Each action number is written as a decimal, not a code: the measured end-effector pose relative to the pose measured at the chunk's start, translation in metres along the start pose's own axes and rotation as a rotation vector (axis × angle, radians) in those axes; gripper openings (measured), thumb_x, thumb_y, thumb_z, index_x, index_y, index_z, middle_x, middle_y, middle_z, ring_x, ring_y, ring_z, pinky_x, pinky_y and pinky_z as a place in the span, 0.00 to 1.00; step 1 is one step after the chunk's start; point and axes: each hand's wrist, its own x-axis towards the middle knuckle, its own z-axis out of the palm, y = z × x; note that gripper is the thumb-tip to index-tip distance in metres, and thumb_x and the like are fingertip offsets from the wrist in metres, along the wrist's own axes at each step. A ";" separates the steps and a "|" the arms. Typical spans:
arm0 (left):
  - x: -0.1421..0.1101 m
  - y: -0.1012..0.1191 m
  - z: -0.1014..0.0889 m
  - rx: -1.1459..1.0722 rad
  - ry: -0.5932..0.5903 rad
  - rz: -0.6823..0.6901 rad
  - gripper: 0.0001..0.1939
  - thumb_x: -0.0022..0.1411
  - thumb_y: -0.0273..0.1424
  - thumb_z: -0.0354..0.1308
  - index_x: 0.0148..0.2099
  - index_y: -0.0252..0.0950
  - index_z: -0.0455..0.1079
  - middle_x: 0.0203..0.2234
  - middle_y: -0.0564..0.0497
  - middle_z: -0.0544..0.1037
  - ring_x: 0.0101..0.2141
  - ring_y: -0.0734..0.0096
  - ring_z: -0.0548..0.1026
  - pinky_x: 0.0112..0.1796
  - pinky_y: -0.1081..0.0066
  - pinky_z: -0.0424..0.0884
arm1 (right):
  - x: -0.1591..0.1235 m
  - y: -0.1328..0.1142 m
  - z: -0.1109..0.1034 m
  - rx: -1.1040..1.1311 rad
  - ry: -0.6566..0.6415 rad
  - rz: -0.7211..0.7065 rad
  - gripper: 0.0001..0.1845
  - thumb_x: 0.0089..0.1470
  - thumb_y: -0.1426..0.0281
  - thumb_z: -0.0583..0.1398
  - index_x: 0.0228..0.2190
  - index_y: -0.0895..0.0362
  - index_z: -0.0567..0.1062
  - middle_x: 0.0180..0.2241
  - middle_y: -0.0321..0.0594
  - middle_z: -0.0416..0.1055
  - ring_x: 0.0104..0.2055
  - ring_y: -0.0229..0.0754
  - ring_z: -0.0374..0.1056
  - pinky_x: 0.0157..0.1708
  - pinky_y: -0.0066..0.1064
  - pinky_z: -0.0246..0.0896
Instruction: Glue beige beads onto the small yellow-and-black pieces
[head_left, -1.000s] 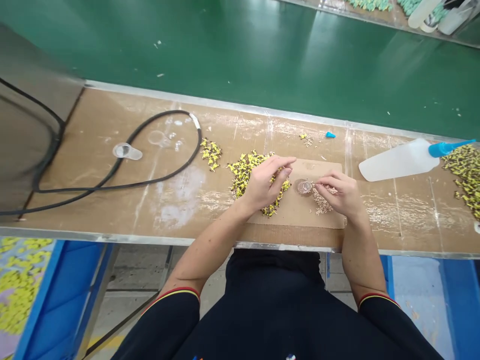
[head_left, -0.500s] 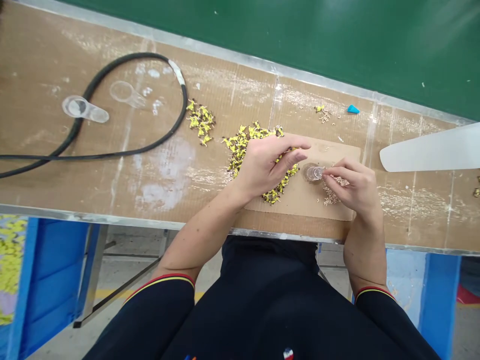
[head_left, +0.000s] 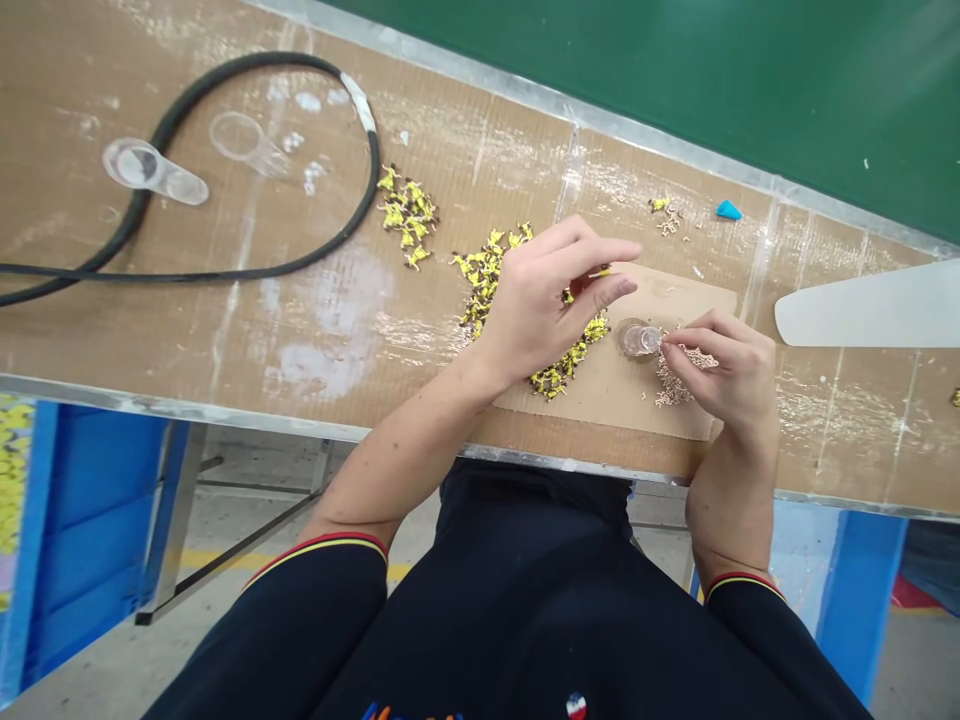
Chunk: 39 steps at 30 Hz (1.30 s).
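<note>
My left hand point(head_left: 547, 300) hovers over a heap of small yellow-and-black pieces point(head_left: 495, 275), its thumb and fingers pinched on one small piece of that kind. My right hand point(head_left: 724, 365) rests on a cardboard sheet point(head_left: 615, 395), fingers curled in a pinch on a thin pale stick beside a small clear round dish point(head_left: 637, 340). A scatter of pale tan sticks point(head_left: 671, 385) lies under and beside that hand. The two hands are a short gap apart, with the dish between them.
A black cable point(head_left: 225, 270) loops across the brown worktop at left, near two clear plastic spoon-shaped parts point(head_left: 154, 172). A smaller yellow heap point(head_left: 406, 212), a blue cap point(head_left: 727, 210) and a white plastic bottle point(head_left: 870, 310) lie around. A green conveyor belt point(head_left: 675, 70) runs behind; blue bins point(head_left: 82, 510) below.
The view has tilted down and closer. My left hand has lifted slightly off the yellow heap with a piece pinched; my right hand stays by the dish.
</note>
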 end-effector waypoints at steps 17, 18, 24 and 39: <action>0.000 0.002 -0.003 -0.011 -0.071 0.031 0.09 0.69 0.41 0.65 0.44 0.44 0.82 0.32 0.53 0.81 0.31 0.73 0.79 0.37 0.69 0.77 | 0.003 -0.007 -0.003 0.135 0.135 -0.021 0.07 0.54 0.77 0.65 0.30 0.51 0.80 0.27 0.35 0.76 0.25 0.37 0.69 0.23 0.31 0.60; -0.001 0.003 -0.002 -0.030 -0.079 0.033 0.09 0.69 0.40 0.65 0.45 0.44 0.82 0.33 0.53 0.82 0.31 0.73 0.79 0.37 0.69 0.77 | 0.003 -0.009 -0.003 0.166 0.177 -0.013 0.07 0.54 0.77 0.65 0.30 0.51 0.80 0.27 0.34 0.75 0.25 0.36 0.67 0.22 0.31 0.59; -0.014 0.012 0.015 -0.226 -0.122 -0.041 0.09 0.69 0.36 0.65 0.50 0.47 0.82 0.40 0.51 0.80 0.39 0.73 0.81 0.41 0.69 0.80 | 0.004 -0.016 -0.001 0.282 0.381 -0.045 0.06 0.52 0.75 0.67 0.30 0.51 0.78 0.25 0.32 0.71 0.23 0.35 0.63 0.22 0.32 0.55; -0.031 0.029 0.037 -0.729 -0.278 -0.494 0.10 0.64 0.36 0.70 0.43 0.36 0.81 0.40 0.47 0.85 0.40 0.70 0.84 0.48 0.68 0.82 | -0.004 -0.024 0.006 0.355 0.416 0.085 0.12 0.59 0.58 0.62 0.27 0.49 0.74 0.24 0.35 0.67 0.25 0.41 0.64 0.23 0.38 0.59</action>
